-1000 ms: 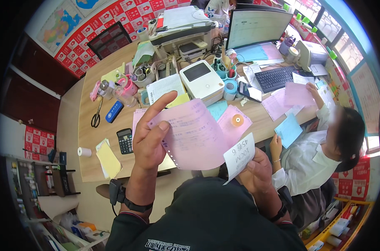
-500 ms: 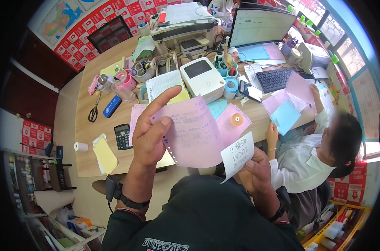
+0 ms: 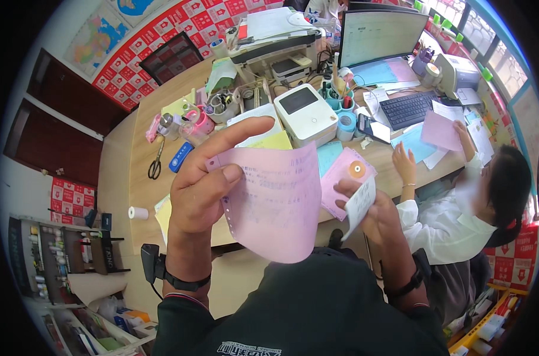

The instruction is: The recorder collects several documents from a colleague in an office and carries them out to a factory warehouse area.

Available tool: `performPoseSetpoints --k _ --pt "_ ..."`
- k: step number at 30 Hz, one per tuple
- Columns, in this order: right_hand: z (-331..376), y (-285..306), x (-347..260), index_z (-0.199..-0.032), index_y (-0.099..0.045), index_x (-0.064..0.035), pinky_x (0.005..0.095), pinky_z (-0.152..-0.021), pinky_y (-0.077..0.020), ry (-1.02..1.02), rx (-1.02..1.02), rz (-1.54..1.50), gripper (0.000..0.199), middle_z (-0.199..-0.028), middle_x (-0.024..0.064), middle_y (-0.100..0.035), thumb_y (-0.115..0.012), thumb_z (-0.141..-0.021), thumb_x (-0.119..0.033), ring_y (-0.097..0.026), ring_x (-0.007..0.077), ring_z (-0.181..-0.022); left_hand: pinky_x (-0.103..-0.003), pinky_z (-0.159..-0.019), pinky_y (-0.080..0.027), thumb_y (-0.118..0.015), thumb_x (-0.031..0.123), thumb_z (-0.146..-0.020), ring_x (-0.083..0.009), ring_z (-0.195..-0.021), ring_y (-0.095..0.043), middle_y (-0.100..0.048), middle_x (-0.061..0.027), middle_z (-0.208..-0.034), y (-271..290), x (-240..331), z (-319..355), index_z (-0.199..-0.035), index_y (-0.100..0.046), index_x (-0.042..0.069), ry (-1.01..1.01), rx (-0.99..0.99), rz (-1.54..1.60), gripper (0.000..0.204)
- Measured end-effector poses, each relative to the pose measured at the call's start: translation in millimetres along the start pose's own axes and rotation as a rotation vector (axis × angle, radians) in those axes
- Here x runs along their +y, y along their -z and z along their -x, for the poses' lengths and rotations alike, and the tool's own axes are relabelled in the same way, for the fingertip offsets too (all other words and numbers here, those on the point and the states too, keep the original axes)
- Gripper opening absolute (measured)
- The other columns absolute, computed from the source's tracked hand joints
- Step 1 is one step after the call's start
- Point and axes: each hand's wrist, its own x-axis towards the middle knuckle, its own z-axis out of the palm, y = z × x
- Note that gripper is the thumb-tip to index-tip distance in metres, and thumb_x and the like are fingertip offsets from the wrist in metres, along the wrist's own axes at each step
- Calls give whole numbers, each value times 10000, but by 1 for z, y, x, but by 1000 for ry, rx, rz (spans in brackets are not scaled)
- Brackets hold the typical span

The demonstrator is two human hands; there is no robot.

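Observation:
My left hand (image 3: 199, 193) pinches a pink printed form (image 3: 275, 207) at its punched left edge, between thumb and curled fingers, with the index finger stretched over the top. The sheet hangs in front of me and its lower edge curls. To its right, my right hand (image 3: 381, 218) grips a small white slip (image 3: 360, 204) with handwriting, tilted nearly edge-on. Just beyond that hand, an orange tape roll (image 3: 357, 169) rests on another pink sheet (image 3: 336, 185) on the desk.
A co-worker (image 3: 453, 225) sits at my right, holding a pink sheet (image 3: 440, 132) over a blue one. On the wooden desk (image 3: 140, 118) stand a white label printer (image 3: 305, 115), a larger printer (image 3: 275, 53), a monitor (image 3: 383, 37), a keyboard (image 3: 407, 109), scissors (image 3: 155, 163) and a blue stapler-like object (image 3: 181, 157).
The white slip has turned away and the right hand has shifted right and up. The pink form has moved slightly and hangs lower. The co-worker's near hand has lifted off the blue sheet.

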Motion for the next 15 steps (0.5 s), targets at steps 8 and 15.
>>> performPoseSetpoints --k 8,15 --pt "-28 2 33 -1345 -396 61 501 -1061 -367 -35 -93 -247 753 -1389 166 -446 -755 -770 -267 -407 279 -1313 -293 -972 -408 -517 175 -807 -205 -1107 -571 -578 -173 -1208 0 9 1 -1345 -401 -107 -2 -34 -21 618" --pt "-24 12 46 -1265 -509 19 462 -968 -463 -76 -106 -362 563 -1180 117 -616 -733 -794 -190 -617 258 -1057 -283 -979 -386 -512 167 -798 -184 -1109 -555 -584 -154 -1191 -1 7 5 -1346 -408 -101 -7 32 -82 618"
